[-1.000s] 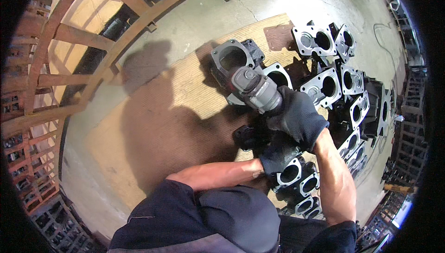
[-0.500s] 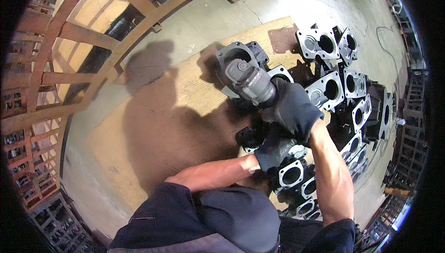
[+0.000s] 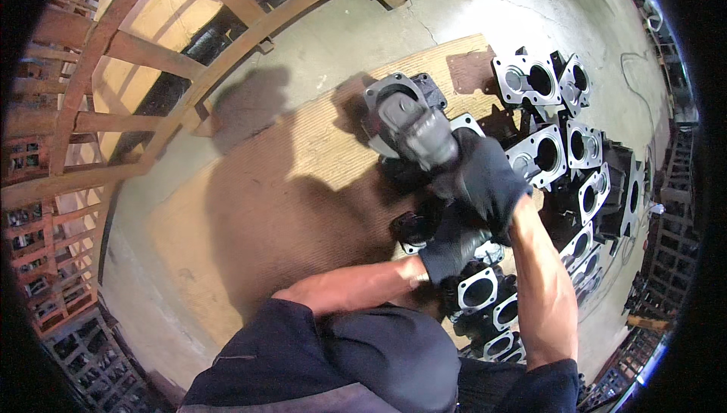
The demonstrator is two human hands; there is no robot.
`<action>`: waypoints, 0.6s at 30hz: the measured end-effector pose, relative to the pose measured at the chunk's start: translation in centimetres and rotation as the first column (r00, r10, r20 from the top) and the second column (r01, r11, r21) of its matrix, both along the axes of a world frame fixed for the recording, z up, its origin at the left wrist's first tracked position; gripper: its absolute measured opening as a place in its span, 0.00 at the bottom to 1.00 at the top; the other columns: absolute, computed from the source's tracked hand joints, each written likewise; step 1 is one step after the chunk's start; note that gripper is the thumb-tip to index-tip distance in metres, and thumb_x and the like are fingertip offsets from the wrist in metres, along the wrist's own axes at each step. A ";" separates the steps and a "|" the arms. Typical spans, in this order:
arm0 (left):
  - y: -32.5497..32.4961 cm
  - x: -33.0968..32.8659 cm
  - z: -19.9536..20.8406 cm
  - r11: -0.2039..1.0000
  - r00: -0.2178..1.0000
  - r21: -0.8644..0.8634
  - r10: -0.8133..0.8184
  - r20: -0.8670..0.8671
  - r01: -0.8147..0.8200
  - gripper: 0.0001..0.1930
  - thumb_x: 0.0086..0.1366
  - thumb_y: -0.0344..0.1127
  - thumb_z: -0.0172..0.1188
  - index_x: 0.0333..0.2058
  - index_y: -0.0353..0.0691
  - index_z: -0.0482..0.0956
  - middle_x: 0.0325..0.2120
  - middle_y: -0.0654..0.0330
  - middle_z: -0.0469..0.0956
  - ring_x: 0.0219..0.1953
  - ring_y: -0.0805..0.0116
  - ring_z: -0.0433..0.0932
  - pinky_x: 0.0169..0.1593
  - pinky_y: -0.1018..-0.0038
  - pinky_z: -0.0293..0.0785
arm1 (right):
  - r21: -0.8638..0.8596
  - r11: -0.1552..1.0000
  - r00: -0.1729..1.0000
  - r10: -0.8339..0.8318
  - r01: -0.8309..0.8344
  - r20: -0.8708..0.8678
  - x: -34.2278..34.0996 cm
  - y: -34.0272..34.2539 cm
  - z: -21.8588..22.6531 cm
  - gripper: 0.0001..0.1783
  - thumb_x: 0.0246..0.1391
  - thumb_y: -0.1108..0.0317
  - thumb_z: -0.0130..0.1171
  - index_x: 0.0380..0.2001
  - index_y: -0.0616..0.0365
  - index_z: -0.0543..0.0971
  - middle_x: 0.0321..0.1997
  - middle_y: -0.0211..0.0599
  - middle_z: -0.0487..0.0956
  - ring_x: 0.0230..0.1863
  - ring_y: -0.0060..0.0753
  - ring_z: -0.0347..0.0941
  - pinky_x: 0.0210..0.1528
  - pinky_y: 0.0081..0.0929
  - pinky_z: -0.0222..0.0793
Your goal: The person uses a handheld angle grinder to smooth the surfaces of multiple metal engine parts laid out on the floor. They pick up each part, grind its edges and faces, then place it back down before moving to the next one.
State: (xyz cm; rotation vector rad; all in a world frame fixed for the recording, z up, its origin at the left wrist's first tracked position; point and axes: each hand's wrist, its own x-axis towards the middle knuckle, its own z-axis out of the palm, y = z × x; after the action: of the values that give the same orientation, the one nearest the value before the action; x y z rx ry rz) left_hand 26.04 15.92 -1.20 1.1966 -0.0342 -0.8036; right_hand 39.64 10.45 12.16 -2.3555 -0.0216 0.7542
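Observation:
A grey angle grinder (image 3: 424, 137) is held in my black-gloved hands, its head slightly blurred. My right hand (image 3: 491, 178) is closed round its body. Lower down, my left hand (image 3: 454, 246) appears closed round the rear of the grinder; its fingers are partly hidden. The grinder's head is over a dark metal casting (image 3: 396, 84) with a flanged top and a round opening. Its working side and any contact with the casting are hidden. A small dark casting (image 3: 413, 227) lies just beside my left hand.
Several castings with bright machined flanges, such as this one (image 3: 528, 80), stand in rows to the right. Beneath the work lies a tan ribbed sheet (image 3: 189, 239) on a concrete floor (image 3: 318, 42). A rusty metal rack (image 3: 151, 57) borders the left. A thin cable (image 3: 632, 80) lies at far right.
The whole view has shifted slightly, moving the scene right and down. The grinder's head is a little farther left over the casting and more blurred; both hands keep their hold.

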 end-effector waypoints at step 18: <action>-0.7 8.2 1.7 0.992 0.973 0.021 -0.128 0.191 0.126 0.17 0.73 0.31 0.45 0.55 0.32 0.75 0.55 0.44 0.76 0.60 0.52 0.71 0.68 0.61 0.63 | -0.178 0.983 0.985 -0.016 0.047 0.170 5.6 -2.7 0.6 0.25 0.39 0.61 0.69 0.40 0.66 0.83 0.34 0.56 0.85 0.39 0.48 0.85 0.44 0.36 0.78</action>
State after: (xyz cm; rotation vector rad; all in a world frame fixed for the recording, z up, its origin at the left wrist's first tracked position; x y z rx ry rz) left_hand 34.19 15.25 0.48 1.2867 -0.2680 -0.7977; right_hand 45.27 7.74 12.80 -2.5812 0.0126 0.5603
